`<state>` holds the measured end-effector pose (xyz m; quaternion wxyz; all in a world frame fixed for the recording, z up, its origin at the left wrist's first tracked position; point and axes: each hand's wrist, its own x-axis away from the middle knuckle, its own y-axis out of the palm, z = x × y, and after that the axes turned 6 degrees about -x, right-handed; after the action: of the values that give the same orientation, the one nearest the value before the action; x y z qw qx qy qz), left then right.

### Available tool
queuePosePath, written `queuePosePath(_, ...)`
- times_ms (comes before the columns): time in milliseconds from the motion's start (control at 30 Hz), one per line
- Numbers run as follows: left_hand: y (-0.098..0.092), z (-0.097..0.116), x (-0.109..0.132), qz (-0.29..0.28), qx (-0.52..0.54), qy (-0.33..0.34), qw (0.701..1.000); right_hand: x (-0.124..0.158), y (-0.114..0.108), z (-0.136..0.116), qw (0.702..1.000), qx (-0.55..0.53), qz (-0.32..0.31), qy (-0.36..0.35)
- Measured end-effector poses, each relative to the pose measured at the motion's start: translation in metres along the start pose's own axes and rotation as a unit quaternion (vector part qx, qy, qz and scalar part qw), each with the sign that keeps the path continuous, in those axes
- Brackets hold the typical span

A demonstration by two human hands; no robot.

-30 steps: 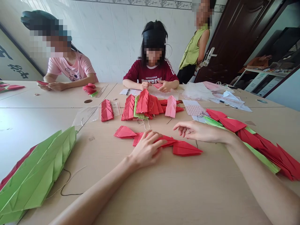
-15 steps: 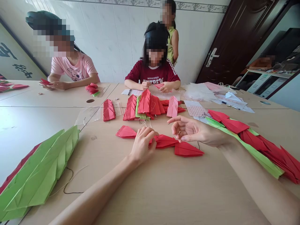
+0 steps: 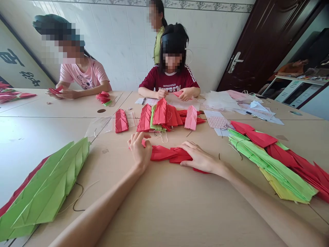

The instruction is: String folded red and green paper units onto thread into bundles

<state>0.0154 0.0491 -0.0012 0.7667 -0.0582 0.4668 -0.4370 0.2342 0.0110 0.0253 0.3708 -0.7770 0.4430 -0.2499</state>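
Observation:
A row of red folded paper pieces (image 3: 161, 153) lies on the table in front of me. My left hand (image 3: 140, 151) is at the row's left end, fingers bent and thumb apart from them; a red tip shows between. Over the right part rests my right hand (image 3: 199, 158), palm down with fingers stretched out, covering some of the paper. Whether the left fingers touch the paper is hard to make out. Just beyond stands a cluster of red folded paper pieces (image 3: 160, 115), with a pink folded piece (image 3: 190, 118) and a single red one (image 3: 121, 120) beside it.
Green folded paper bundles lie at left (image 3: 51, 188) and right (image 3: 272, 164), the right one beside red paper (image 3: 288, 154). Threads (image 3: 78, 195) trail on the table. A plastic bag (image 3: 100, 127) and patterned sheet (image 3: 218, 120) lie farther back. Two people sit opposite; another stands behind.
My left hand has moved left to the end of the red row. My right hand has come down onto its right part. The standing person has shifted left.

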Motion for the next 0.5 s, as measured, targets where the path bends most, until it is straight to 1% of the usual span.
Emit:
queuePosePath(100, 0.000, -0.008, -0.005, 0.020, -0.001, -0.032, 0.999, 0.000, -0.001, 0.002, 1.000, 0.012, -0.017, 0.019)
queuePosePath(167, -0.001, -0.014, -0.010, 0.007, -0.002, -0.058, 0.998, 0.001, -0.007, 0.002, 0.999, 0.013, -0.029, 0.031)
queuePosePath(233, -0.003, -0.020, -0.016, -0.048, 0.006, -0.090, 0.995, 0.003, -0.015, 0.002, 0.998, 0.016, -0.045, 0.043)
queuePosePath(300, -0.005, -0.025, -0.024, -0.124, 0.025, -0.105, 0.986, 0.004, -0.021, 0.003, 0.997, 0.021, -0.059, 0.055)
queuePosePath(367, -0.008, -0.030, -0.032, -0.180, 0.039, -0.098, 0.978, 0.005, -0.025, 0.005, 0.995, 0.030, -0.068, 0.065)
queuePosePath(500, -0.015, -0.039, -0.042, -0.251, 0.043, -0.058, 0.965, 0.007, -0.030, 0.013, 0.993, 0.042, -0.075, 0.077)
